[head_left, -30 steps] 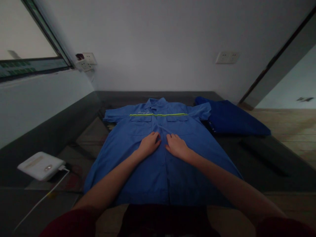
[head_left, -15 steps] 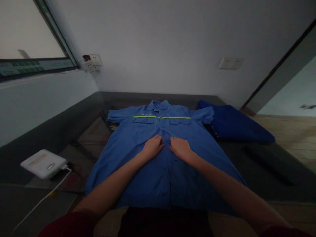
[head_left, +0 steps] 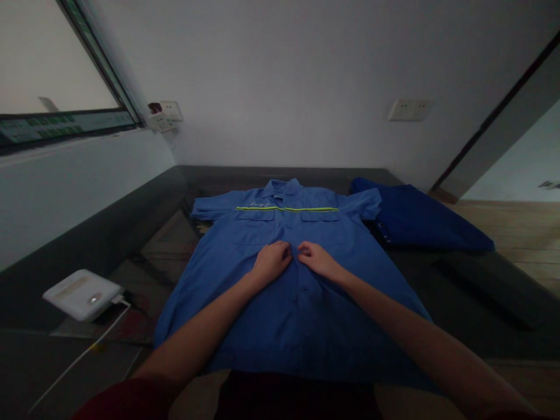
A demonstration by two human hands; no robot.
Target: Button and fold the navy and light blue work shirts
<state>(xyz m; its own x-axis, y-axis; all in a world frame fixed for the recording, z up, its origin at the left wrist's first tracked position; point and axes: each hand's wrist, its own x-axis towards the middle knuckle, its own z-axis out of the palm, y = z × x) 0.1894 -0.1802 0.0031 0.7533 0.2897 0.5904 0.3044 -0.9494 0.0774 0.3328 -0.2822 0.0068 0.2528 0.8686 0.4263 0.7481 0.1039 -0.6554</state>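
A blue short-sleeved work shirt (head_left: 245, 303) with a yellow-green stripe across the chest lies flat, front up, on a dark surface (head_left: 459, 286), collar away from me. My left hand (head_left: 272, 261) and my right hand (head_left: 315, 259) rest close together at the shirt's middle, on the button placket just below the chest pockets. The fingers of both hands are curled and pinch the cloth at the placket.
A folded darker blue garment (head_left: 420, 220) lies to the right of the shirt. A white box-shaped device (head_left: 81, 293) with a white cable sits at the left. Wall sockets are at the corner and on the back wall. Wooden floor shows at the right.
Both hands went from lying flat on the shirt to curled, pinching fingers at the placket. The view shifted slightly.
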